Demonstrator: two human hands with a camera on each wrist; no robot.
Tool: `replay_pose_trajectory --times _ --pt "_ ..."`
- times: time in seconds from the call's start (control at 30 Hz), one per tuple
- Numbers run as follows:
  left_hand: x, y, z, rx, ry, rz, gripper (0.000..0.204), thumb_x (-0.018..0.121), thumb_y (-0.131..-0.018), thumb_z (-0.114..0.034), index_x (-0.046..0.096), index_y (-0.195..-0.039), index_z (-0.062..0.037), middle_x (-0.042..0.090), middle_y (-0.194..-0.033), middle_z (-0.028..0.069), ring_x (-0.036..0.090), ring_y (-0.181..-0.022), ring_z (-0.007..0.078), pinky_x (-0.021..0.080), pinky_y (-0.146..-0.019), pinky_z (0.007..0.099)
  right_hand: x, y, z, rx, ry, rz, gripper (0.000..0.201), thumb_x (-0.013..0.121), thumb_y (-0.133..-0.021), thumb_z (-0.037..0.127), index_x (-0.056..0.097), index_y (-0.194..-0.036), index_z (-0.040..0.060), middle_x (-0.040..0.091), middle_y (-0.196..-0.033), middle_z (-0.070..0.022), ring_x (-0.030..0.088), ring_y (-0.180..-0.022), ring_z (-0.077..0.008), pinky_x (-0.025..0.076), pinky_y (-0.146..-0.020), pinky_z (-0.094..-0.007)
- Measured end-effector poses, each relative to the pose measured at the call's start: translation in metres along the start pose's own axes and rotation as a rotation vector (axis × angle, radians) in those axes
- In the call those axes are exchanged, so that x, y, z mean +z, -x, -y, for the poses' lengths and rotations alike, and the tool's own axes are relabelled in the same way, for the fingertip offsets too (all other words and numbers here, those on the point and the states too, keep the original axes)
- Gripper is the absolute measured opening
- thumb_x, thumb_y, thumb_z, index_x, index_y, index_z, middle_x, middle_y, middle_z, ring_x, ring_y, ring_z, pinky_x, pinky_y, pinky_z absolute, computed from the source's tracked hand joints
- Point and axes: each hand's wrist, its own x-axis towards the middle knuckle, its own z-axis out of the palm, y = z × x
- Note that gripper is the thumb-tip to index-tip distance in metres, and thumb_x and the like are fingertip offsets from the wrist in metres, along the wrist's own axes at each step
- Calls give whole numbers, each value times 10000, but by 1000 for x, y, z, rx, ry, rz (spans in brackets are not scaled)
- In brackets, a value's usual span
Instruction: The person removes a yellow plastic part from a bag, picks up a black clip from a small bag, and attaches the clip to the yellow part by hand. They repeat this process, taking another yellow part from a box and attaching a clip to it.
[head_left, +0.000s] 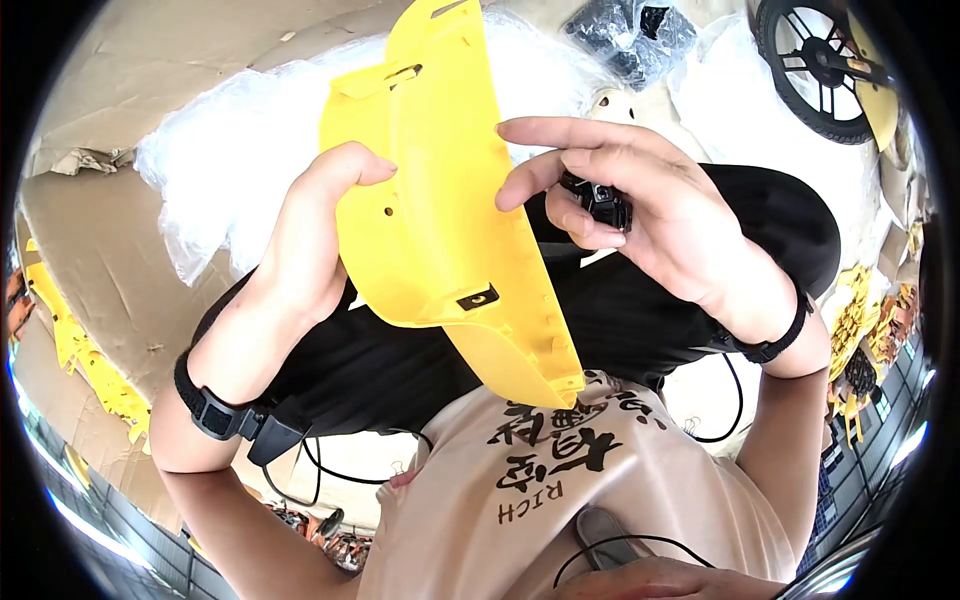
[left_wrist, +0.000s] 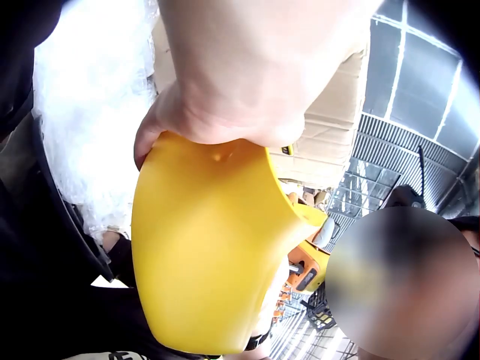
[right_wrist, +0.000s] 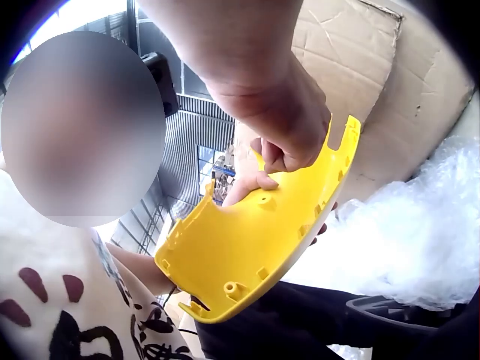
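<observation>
A curved yellow plastic cover (head_left: 440, 190), with small holes and a slot, is held up over the person's lap. My left hand (head_left: 318, 225) grips its left edge, thumb lying across the near face. In the left wrist view the same hand (left_wrist: 225, 105) clasps the cover's rim from above. My right hand (head_left: 660, 205) holds a small black plastic part (head_left: 603, 203) in its curled fingers. Its index and middle fingertips are right at the cover's right edge. Pegs and clips line the cover's inner side (right_wrist: 262, 240) in the right wrist view, with the right hand (right_wrist: 289, 131) over it.
Clear plastic wrap (head_left: 230, 150) lies on cardboard (head_left: 95, 250) beyond the knees. A black spoked wheel (head_left: 822, 62) is at the upper right, and a plastic-wrapped black item (head_left: 630, 40) sits left of it. More yellow parts (head_left: 90, 350) lie at the far left.
</observation>
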Motion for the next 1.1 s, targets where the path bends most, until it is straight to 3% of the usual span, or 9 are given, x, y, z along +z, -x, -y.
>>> replay_pose_trajectory --times 0.17,0.23,0.33,0.53,0.87,1.1 --pt "-5 -2 2 29 -25 44 458 489 -893 -245 534 -1247 41 643 -1116 133 634 -1003 219 493 -892 358 7 0 0 -37 61 22 407 434 -1055 234 519 -1348 -35 677 -1058 -158 380 -625 -69 335 -575 -177" --pt "-6 -1 0 22 -17 34 451 492 -892 -248 541 -1236 38 646 -1108 130 635 -994 217 495 -883 354 6 1 3 -6 47 52 399 436 -1063 288 566 -1278 -23 673 -985 -112 366 -592 -55 328 -569 -175" --pt "-9 -3 0 2 0 -3 443 513 -872 -254 550 -1209 31 657 -1073 132 653 -949 222 516 -849 357 -3 -1 2 15 12 113 371 460 -1059 276 604 -1209 -32 663 -922 -92 380 -586 -62 320 -529 -187" --pt "-11 -3 -1 -27 47 -51 448 540 -854 -264 555 -1203 16 669 -1063 131 669 -918 228 533 -830 358 0 -3 2 20 -35 66 345 464 -1044 231 622 -1209 -28 612 -891 -30 375 -616 -53 311 -547 -183" --pt "-13 -6 1 -22 33 -132 466 523 -858 -305 561 -1217 -12 653 -1111 111 627 -1010 216 477 -879 353 -1 0 2 -18 18 79 279 526 -1003 103 591 -1248 -13 640 -959 -51 394 -648 -36 318 -564 -157" --pt "-27 -10 2 -50 56 -185 487 523 -853 -323 547 -1236 -23 646 -1141 115 619 -1035 223 468 -895 388 -2 4 13 -101 87 3 284 520 -1014 127 577 -1263 2 611 -875 -39 364 -603 -29 286 -540 -164"
